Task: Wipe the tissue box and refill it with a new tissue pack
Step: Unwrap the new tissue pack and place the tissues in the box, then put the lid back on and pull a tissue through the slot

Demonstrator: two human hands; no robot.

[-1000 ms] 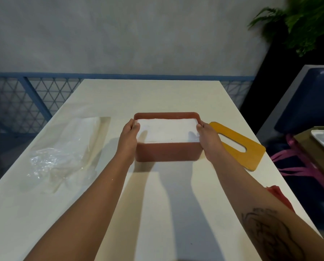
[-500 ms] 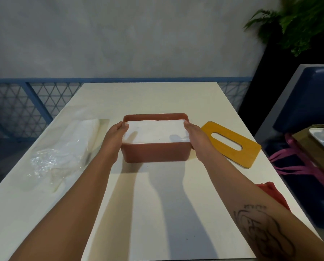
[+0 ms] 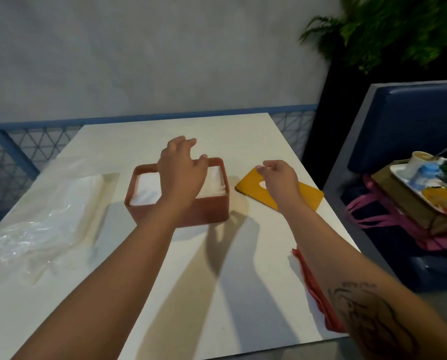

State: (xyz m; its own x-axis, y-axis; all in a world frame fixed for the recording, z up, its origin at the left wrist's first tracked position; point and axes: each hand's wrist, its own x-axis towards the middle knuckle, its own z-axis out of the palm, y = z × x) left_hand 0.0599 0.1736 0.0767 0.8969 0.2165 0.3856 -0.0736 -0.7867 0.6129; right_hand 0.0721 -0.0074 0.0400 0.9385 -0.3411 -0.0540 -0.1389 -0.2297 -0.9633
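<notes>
On white table, head view, mid-frame: reddish-brown tissue box, upright, open at top, packed with white tissues up to about rim level. Box well back from near table edge, just left of yellow lid; small gap between the two, not touching. Lid flat on table, slot cutout partly hidden under right hand.

Left hand: over the box top, palm down, fingers spread and loosely bent, reaching past far rim. Nothing gripped. Contact with tissues or rim: cannot tell, hand blocks view and is slightly blurred. Forearm crosses front wall of box.

Right hand: over left half of lid, fingers loosely curled, thumb and forefinger near each other but nothing pinched. Touching lid or hovering: cannot tell. Tattoo on right forearm, bottom right.

Left side of table: crumpled clear plastic wrapper, lying flat, well apart from box. Near right table edge: red cloth, partly hidden by right forearm.

Off table, right: blue seat holding cardboard box with a tray of dishes on top, pink bag underneath. Green plant top right. Blue mesh railing behind table, grey wall beyond.
</notes>
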